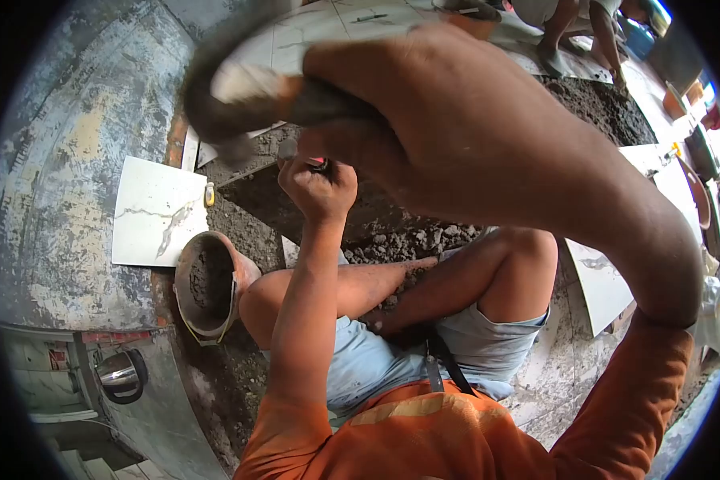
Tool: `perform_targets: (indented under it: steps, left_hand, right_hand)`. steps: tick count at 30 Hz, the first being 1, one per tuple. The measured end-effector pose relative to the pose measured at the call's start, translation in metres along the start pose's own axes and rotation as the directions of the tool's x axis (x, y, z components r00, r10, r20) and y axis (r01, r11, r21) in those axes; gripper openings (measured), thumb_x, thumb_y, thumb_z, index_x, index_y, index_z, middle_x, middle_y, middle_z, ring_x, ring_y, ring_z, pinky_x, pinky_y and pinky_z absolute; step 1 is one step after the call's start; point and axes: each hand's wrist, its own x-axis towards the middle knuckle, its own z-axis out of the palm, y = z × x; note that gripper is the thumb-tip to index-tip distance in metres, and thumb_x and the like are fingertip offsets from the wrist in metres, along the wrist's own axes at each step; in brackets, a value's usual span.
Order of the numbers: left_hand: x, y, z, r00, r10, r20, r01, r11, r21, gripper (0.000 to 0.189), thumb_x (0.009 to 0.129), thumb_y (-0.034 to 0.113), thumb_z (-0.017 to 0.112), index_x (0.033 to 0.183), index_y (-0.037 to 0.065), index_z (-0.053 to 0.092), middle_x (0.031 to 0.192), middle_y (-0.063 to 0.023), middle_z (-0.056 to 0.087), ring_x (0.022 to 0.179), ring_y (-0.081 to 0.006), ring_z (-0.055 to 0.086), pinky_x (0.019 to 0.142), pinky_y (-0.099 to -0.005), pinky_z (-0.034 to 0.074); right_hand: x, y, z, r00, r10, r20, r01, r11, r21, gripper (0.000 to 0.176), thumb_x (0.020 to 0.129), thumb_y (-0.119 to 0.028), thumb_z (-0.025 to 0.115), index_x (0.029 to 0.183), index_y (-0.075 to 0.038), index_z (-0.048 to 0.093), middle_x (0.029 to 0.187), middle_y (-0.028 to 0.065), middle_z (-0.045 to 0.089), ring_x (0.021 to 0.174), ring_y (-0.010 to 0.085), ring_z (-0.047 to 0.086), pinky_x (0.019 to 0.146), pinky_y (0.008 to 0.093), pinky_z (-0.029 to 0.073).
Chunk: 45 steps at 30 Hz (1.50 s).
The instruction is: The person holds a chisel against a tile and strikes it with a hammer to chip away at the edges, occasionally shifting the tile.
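My right hand (440, 120) is raised close to the camera, its fingers wrapped round the handle of a tool. Blurred by motion, that tool (208, 112) has a dark curved part and a pale patch. Below and beyond it, my left hand (320, 190) makes a fist over the dark mortar bed (276, 192). A small bit of red shows at its fingers; I cannot tell what the fist holds. Left of this hand, a white marble-patterned tile (158, 214) leans at the wall beside a small yellow-handled tool (210, 194).
A bucket of mortar (186, 280) stands by my knee. Crumbly mortar (416, 240) lies before my crossed legs, with a darker heap (604, 112) at upper right. Another person (576, 32) crouches beyond it. At right lies a tile (604, 280); a kettle (120, 374) is at lower left.
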Motion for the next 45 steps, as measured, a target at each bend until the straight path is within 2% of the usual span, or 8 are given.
perform_targets:
  steps: [9, 15, 25, 31, 33, 37, 38, 45]
  left_hand:
    - [0.010, 0.019, -0.020, 0.932, -0.362, -0.021, 0.351, 0.915, -0.198, 0.047, 0.106, 0.032, 0.056, 0.076, -0.003, 0.066, 0.070, -0.0096, 0.067, 0.060, -0.0180, 0.062, 0.059, -0.0335, 0.048]
    - [0.020, 0.052, -0.047, 0.843, -0.534, 0.066, 0.522, 0.783, -0.339, 0.041, 0.098, 0.017, 0.071, 0.065, 0.006, 0.050, 0.051, -0.0039, 0.050, 0.043, -0.0155, 0.050, 0.046, -0.0330, 0.039]
    - [0.016, 0.050, -0.067, 0.941, -0.321, 0.107, 0.332, 0.939, -0.096, 0.026, 0.090, 0.010, 0.073, 0.074, 0.005, 0.052, 0.067, -0.0101, 0.056, 0.054, -0.0308, 0.058, 0.050, -0.0404, 0.046]
    - [0.012, 0.049, -0.064, 0.922, -0.371, 0.112, 0.385, 0.911, -0.147, 0.024, 0.089, 0.013, 0.073, 0.077, 0.008, 0.054, 0.068, -0.0088, 0.057, 0.056, -0.0315, 0.060, 0.051, -0.0424, 0.048]
    - [0.015, 0.048, -0.065, 0.935, -0.341, 0.095, 0.353, 0.922, -0.162, 0.030, 0.090, 0.006, 0.072, 0.070, 0.004, 0.050, 0.063, -0.0080, 0.054, 0.052, -0.0201, 0.053, 0.051, -0.0334, 0.044]
    - [0.013, 0.048, -0.067, 0.933, -0.339, 0.120, 0.356, 0.920, -0.163, 0.029, 0.090, 0.006, 0.072, 0.070, 0.004, 0.051, 0.063, -0.0077, 0.053, 0.051, -0.0200, 0.052, 0.050, -0.0329, 0.044]
    - [0.012, 0.047, -0.066, 0.936, -0.335, 0.109, 0.350, 0.920, -0.175, 0.029, 0.089, 0.005, 0.072, 0.070, 0.004, 0.051, 0.063, -0.0077, 0.053, 0.051, -0.0195, 0.052, 0.050, -0.0329, 0.044]
    - [0.011, 0.049, -0.069, 0.932, -0.341, 0.122, 0.358, 0.916, -0.183, 0.028, 0.089, 0.005, 0.073, 0.071, 0.003, 0.051, 0.063, -0.0073, 0.052, 0.051, -0.0180, 0.051, 0.049, -0.0324, 0.043]
  right_hand:
    - [-0.047, 0.038, 0.021, 0.902, 0.195, -0.385, -0.082, 0.953, 0.291, 0.020, 0.097, -0.014, 0.067, 0.108, 0.001, 0.063, 0.071, 0.0049, 0.057, 0.067, 0.0122, 0.051, 0.062, 0.0311, 0.045]
    - [-0.077, 0.027, 0.064, 0.860, 0.487, -0.150, -0.395, 0.823, 0.409, 0.024, 0.095, -0.015, 0.070, 0.109, 0.002, 0.061, 0.073, 0.0064, 0.058, 0.067, 0.0114, 0.049, 0.061, 0.0305, 0.045]
    - [-0.087, 0.006, 0.086, 0.861, 0.501, 0.084, -0.505, 0.824, 0.258, 0.028, 0.090, -0.015, 0.073, 0.110, 0.003, 0.069, 0.091, 0.0230, 0.074, 0.083, 0.0423, 0.073, 0.073, 0.0448, 0.056]
    - [-0.089, -0.003, 0.077, 0.795, 0.607, 0.019, -0.564, 0.726, 0.393, 0.031, 0.088, -0.004, 0.065, 0.119, 0.001, 0.066, 0.103, 0.0153, 0.071, 0.089, 0.0258, 0.067, 0.082, 0.0344, 0.052]
    - [-0.089, 0.011, 0.084, 0.960, 0.278, -0.020, -0.276, 0.959, 0.066, 0.029, 0.090, -0.016, 0.074, 0.110, 0.003, 0.067, 0.086, 0.0154, 0.072, 0.075, 0.0227, 0.072, 0.071, 0.0347, 0.055]
    - [-0.099, -0.003, 0.077, 0.806, 0.591, -0.002, -0.543, 0.742, 0.393, 0.028, 0.091, -0.010, 0.068, 0.117, 0.000, 0.064, 0.096, 0.0095, 0.065, 0.085, 0.0153, 0.061, 0.079, 0.0303, 0.049]
    - [-0.096, -0.004, 0.080, 0.812, 0.578, -0.079, -0.501, 0.761, 0.412, 0.026, 0.088, -0.012, 0.075, 0.110, 0.000, 0.069, 0.095, 0.0186, 0.073, 0.084, 0.0329, 0.074, 0.075, 0.0374, 0.056]
    - [-0.099, -0.005, 0.081, 0.821, 0.569, -0.052, -0.499, 0.758, 0.420, 0.024, 0.089, -0.009, 0.072, 0.111, 0.001, 0.069, 0.094, 0.0175, 0.074, 0.086, 0.0308, 0.074, 0.078, 0.0351, 0.056]
